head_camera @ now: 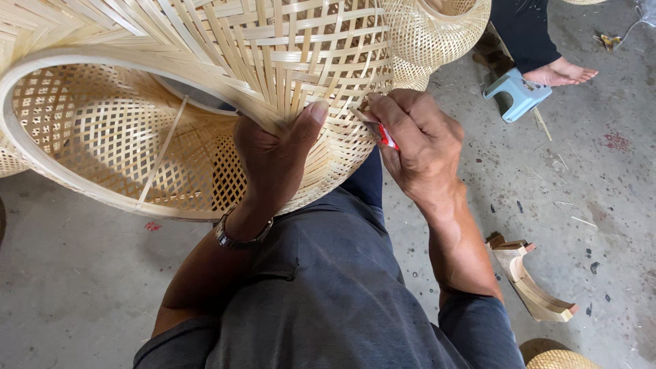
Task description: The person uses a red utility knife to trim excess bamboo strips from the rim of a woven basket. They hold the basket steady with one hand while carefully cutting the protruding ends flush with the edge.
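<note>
Nearest me, grey trousers (328, 294) fill the lower view, a watch (236, 238) on the left wrist. My left hand (273, 157) grips the basket (205, 89) at its rim, thumb pressed on the weave, fingers curled under. The basket lies tilted over my lap, mouth facing left. My right hand (417, 147) pinches a red tool (386, 137) against the basket's side, fingers clamped together. Right, a curved wood block (533, 287) lies on the floor (581, 178). Beyond: blue stool (516, 92), another person's bare foot (560, 72).

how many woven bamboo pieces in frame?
4, maybe more out of frame. The large basket on the lap, gripped by the left hand; a second basket behind it, top centre; a woven piece at the bottom right edge; another woven edge far left.
</note>
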